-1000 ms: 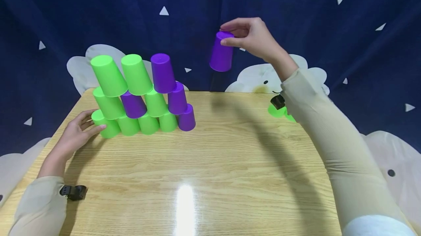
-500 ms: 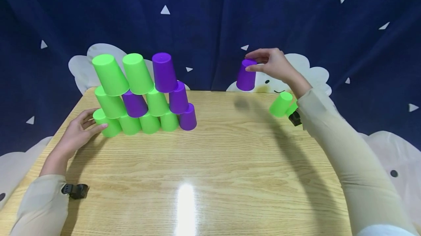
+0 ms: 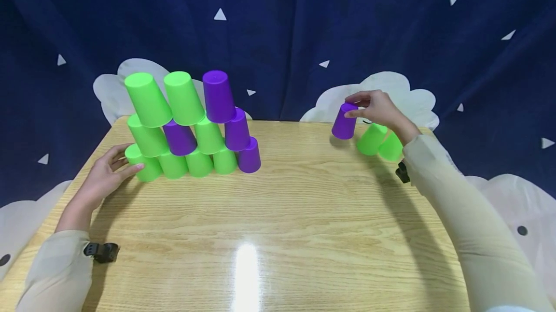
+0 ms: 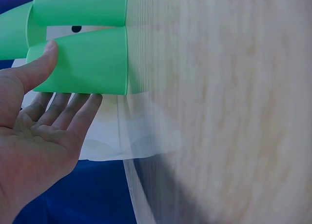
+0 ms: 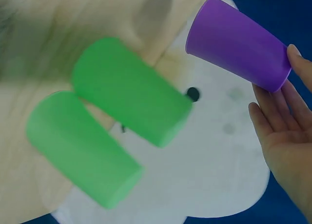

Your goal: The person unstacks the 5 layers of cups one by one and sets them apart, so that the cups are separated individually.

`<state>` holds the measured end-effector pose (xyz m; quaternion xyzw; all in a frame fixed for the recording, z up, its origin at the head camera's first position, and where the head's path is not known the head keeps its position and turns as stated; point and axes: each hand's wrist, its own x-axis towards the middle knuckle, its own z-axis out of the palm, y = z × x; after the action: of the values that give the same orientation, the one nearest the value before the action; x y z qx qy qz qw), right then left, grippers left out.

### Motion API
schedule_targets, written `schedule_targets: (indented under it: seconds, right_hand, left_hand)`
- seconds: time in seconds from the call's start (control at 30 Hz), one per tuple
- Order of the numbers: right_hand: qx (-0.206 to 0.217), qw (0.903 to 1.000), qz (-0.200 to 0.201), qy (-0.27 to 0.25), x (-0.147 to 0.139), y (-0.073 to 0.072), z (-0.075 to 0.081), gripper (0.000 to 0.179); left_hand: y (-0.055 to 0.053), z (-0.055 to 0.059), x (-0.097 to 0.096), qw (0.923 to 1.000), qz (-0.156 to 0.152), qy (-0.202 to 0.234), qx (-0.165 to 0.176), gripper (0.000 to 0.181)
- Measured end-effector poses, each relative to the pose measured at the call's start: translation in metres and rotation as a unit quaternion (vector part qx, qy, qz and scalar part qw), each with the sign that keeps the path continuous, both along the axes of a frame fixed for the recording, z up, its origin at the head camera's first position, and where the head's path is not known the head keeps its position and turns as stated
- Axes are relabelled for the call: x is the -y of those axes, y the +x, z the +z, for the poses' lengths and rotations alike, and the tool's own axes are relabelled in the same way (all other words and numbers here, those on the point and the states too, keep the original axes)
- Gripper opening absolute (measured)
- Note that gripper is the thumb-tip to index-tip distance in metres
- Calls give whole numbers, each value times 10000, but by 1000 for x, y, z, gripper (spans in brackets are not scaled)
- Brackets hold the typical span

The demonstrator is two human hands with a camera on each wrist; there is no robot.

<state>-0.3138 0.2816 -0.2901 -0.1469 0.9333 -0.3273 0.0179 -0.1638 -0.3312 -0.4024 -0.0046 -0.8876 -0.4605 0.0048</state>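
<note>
Upside-down cups form a three-tier stack at the table's left. My left hand [image 3: 104,171] holds the end green cup [image 3: 149,171] of the bottom row, thumb in front and fingers along its outer side. Above it, the middle row mixes green cups with a purple cup [image 3: 180,139]. On top are two green cups and a purple cup [image 3: 218,97]. At the back right, my right hand [image 3: 378,109] pinches another purple cup [image 3: 344,123] near its narrow end. That cup hangs mouth-down just over the table, left of two green cups [image 5: 134,92] standing upside down.
The wooden table [image 3: 295,215] ends at the back against a dark blue curtain [image 3: 269,36] with white cloud shapes. Below the raised purple cup lies its shadow. The stack stands near the table's left edge.
My right hand has carried the purple cup right and down, from high over the table to beside the two green cups. The left hand and the stack stay put.
</note>
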Motion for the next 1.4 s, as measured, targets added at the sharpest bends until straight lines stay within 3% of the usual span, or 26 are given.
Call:
schedule_targets:
  seconds: [0.3,0.6,1.03,1.4]
  right_hand:
    - [65,9987,47,500,-17,-4,-23,48]
    - [-37,9976,51,690,-23,-2,-33,46]
    - [59,9976,110,683,-25,-3,-36,48]
    - [3,9985,6,545,-28,-2,-25,47]
  left_hand:
    - [0,1,0,10000,3,-16,-35,73]
    - [1,2,-2,10000,-24,1,-36,73]
    - [2,2,-3,10000,-18,5,-78,73]
    - [2,1,-2,9999,-20,-57,-123,73]
